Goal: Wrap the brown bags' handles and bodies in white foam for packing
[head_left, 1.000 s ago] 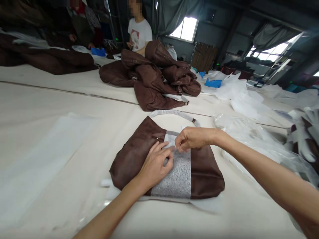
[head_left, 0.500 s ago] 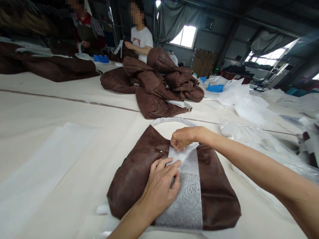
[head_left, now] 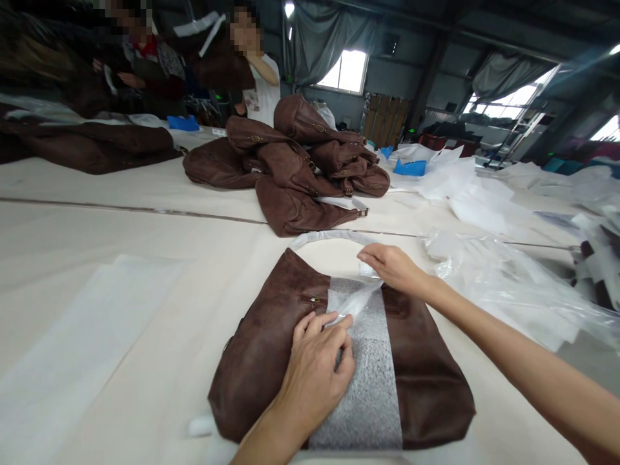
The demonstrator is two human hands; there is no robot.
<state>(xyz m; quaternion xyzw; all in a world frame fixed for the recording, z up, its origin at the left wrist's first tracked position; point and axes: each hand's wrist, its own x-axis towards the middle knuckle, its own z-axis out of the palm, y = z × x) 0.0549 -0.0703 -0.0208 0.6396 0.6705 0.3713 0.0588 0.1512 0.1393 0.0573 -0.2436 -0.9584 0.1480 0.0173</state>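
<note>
A brown leather bag (head_left: 271,336) lies flat on the cream table (head_left: 121,232) in front of me, with a band of white foam sheet (head_left: 371,381) wrapped down its middle. My left hand (head_left: 317,368) presses on the bag and pinches the foam band's near edge beside a small zipper. My right hand (head_left: 394,268) reaches to the bag's top edge and grips the foam's upper end, which stretches in a twisted strip between both hands. The bag's wrapped strap (head_left: 329,237) curves just beyond.
A pile of brown bags (head_left: 295,168) sits further back, more brown material (head_left: 92,148) at the far left. Clear plastic bags (head_left: 508,284) and white sheets (head_left: 465,187) spread on the right. A foam sheet (head_left: 87,336) lies at left. Two people stand at the table's far side.
My right hand has moved from the middle of the bag up and right to its top edge, pulling the foam's end taut. My left hand stays pressed on the bag.
</note>
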